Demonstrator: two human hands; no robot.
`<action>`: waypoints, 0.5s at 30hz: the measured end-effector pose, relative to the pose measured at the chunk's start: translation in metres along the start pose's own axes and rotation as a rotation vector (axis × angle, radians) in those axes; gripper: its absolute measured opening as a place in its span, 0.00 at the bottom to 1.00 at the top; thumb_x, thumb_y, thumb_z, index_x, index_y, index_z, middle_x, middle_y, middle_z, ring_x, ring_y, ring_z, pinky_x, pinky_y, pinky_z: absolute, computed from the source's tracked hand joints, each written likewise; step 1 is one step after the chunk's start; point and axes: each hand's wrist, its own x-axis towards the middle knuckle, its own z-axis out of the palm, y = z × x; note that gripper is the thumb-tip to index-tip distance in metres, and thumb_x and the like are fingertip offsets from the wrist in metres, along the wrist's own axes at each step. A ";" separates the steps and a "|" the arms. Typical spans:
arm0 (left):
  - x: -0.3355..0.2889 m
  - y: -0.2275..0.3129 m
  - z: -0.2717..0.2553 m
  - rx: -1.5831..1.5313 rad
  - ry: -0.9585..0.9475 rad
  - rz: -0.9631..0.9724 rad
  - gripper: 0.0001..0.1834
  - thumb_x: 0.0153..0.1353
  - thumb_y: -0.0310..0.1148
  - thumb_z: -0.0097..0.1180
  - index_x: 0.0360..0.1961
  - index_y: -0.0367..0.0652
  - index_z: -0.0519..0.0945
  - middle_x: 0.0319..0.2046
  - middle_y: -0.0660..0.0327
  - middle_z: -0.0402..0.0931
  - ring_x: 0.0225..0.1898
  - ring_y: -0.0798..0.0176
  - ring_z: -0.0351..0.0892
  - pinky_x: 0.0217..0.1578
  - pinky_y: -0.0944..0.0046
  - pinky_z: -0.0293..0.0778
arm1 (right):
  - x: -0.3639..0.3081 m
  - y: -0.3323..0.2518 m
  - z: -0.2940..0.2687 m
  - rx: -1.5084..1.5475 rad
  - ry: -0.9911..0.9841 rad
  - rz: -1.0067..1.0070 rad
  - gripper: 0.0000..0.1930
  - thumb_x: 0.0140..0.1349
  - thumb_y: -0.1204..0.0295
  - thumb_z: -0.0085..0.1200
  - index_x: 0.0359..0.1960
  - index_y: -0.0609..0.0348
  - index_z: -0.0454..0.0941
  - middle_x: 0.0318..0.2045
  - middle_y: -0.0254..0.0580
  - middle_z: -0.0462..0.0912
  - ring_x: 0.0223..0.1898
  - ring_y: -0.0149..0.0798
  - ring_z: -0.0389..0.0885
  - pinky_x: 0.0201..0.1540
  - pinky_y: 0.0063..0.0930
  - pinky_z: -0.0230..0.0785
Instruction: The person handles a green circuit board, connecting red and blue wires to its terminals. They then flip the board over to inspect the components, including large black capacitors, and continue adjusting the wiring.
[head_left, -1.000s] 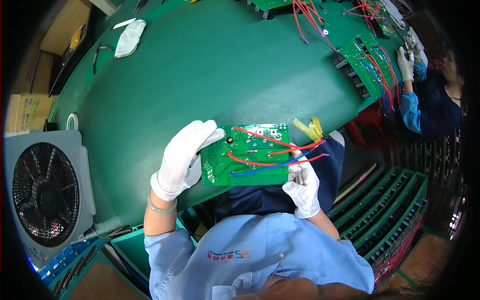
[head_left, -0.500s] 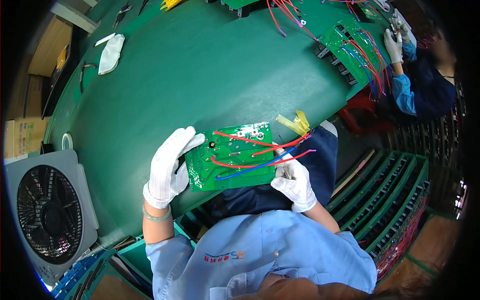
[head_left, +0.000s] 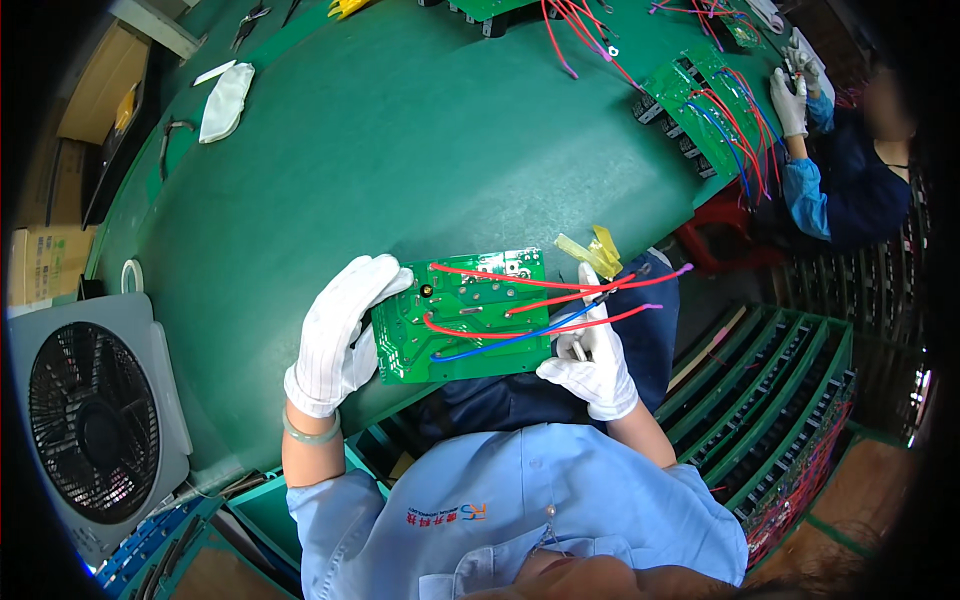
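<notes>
Where the near edge of the bench [head_left: 400, 150] curves toward the person: a green circuit board [head_left: 465, 320] is held level, partly over the edge and partly over the lap, with its soldered side up.
Left hand [head_left: 340, 335]: in a white glove, fingers spread flat on the board's left edge and thumb under it, gripping the board.
Right hand [head_left: 590, 360]: in a white glove at the board's right edge, fingers closed on the wires there; a small shiny piece shows in the grip, and what it is cannot be told.
Wires: red wires [head_left: 500, 282] and one blue wire [head_left: 500, 345] cross the board and run off its right side, ends free.
Step in hand (judged): steadying the board while the wires are gathered at its right edge.
Next move calls for (judged): a firm left grip and a gentle pull, so that no soldered wire is strained.
Yellow pieces [head_left: 592, 250]: on the near edge, just beyond the right hand.
Fan [head_left: 85, 420]: off the bench's left end.
Tape roll [head_left: 130, 275]: at the left edge.
White cloth [head_left: 225, 100]: near the far left edge.
Second board [head_left: 705, 105]: at the far right edge, where a co-worker's gloved hand [head_left: 790, 100] tends its wires.
</notes>
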 end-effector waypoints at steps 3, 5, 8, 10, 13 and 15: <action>0.000 0.000 0.000 -0.015 0.015 0.007 0.28 0.53 0.15 0.57 0.58 0.35 0.77 0.50 0.54 0.84 0.54 0.46 0.82 0.63 0.49 0.71 | 0.000 0.007 -0.012 -0.256 -0.050 -0.166 0.55 0.46 0.70 0.80 0.73 0.63 0.54 0.40 0.39 0.80 0.41 0.33 0.77 0.54 0.34 0.69; 0.001 -0.001 0.001 -0.030 0.019 0.013 0.28 0.53 0.15 0.57 0.58 0.34 0.77 0.50 0.54 0.84 0.54 0.45 0.82 0.62 0.49 0.71 | 0.003 0.007 -0.019 -0.487 -0.076 -0.361 0.48 0.45 0.68 0.80 0.67 0.67 0.64 0.41 0.43 0.82 0.43 0.40 0.81 0.59 0.41 0.70; 0.002 0.000 0.001 -0.003 0.021 0.024 0.27 0.53 0.14 0.56 0.57 0.34 0.77 0.50 0.54 0.84 0.54 0.45 0.82 0.62 0.49 0.72 | 0.013 0.002 -0.020 -0.726 -0.049 -0.649 0.39 0.43 0.66 0.81 0.55 0.68 0.74 0.37 0.43 0.81 0.39 0.47 0.82 0.62 0.48 0.68; 0.002 -0.001 0.001 -0.013 0.010 0.041 0.26 0.54 0.15 0.54 0.57 0.35 0.77 0.50 0.53 0.84 0.54 0.45 0.82 0.62 0.48 0.72 | 0.011 -0.003 -0.018 -0.672 -0.057 -0.577 0.36 0.42 0.65 0.81 0.52 0.66 0.76 0.36 0.42 0.80 0.39 0.48 0.82 0.63 0.49 0.67; 0.002 -0.002 -0.002 0.087 -0.040 0.077 0.24 0.57 0.18 0.51 0.57 0.35 0.78 0.51 0.53 0.84 0.55 0.45 0.81 0.61 0.47 0.72 | 0.013 -0.005 -0.016 -0.675 -0.040 -0.617 0.34 0.43 0.65 0.80 0.50 0.66 0.76 0.35 0.41 0.81 0.37 0.48 0.83 0.66 0.52 0.65; 0.004 0.001 -0.005 0.189 -0.075 0.130 0.23 0.58 0.20 0.49 0.56 0.35 0.79 0.51 0.52 0.83 0.55 0.45 0.81 0.61 0.47 0.73 | 0.014 -0.005 -0.016 -0.710 -0.054 -0.675 0.33 0.44 0.65 0.80 0.50 0.65 0.76 0.34 0.41 0.81 0.37 0.48 0.83 0.67 0.53 0.63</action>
